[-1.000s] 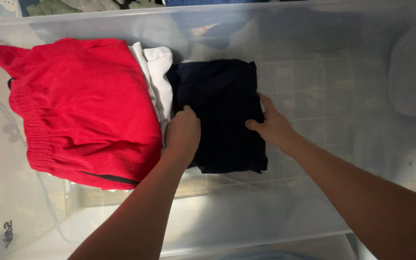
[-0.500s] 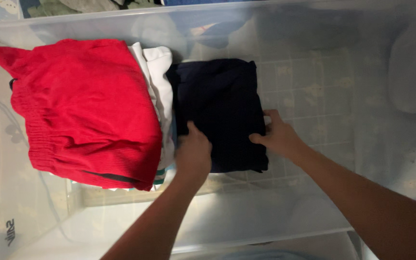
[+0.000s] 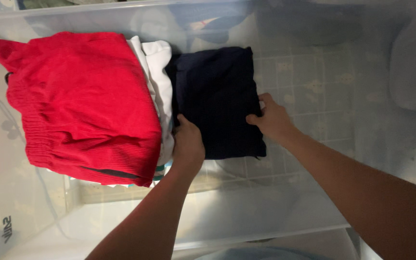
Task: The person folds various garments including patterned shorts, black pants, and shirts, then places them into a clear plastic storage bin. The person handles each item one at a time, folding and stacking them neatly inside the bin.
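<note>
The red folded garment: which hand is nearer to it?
Left. The left hand sits between the red garment and the navy garment, close to the red one. The right hand is on the navy garment's far side.

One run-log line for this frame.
left hand: on navy garment | right hand: at its right edge | bin: red garment, white garment beside

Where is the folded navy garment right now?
In the head view, the folded navy garment lies in the clear plastic bin, beside the white clothes, between the left hand and right hand.
</note>
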